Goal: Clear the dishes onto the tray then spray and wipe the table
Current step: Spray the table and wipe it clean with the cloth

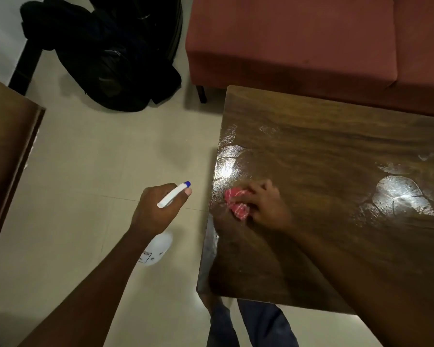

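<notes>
A dark wooden table (323, 146) fills the right half of the view, with wet shiny patches near its left edge and at the right. My right hand (267, 204) grips a bunched red cloth (236, 202) and presses it onto the table close to the left edge. My left hand (156, 209) holds a white spray bottle (161, 249) by its head, out over the floor to the left of the table. The bottle's blue nozzle points toward the table. No dishes or tray are in view.
A red sofa (298, 41) stands behind the table. A black bag (110, 58) lies on the pale tiled floor at the back left. The corner of another wooden surface (8, 151) shows at the left edge. My legs are below the table's near edge.
</notes>
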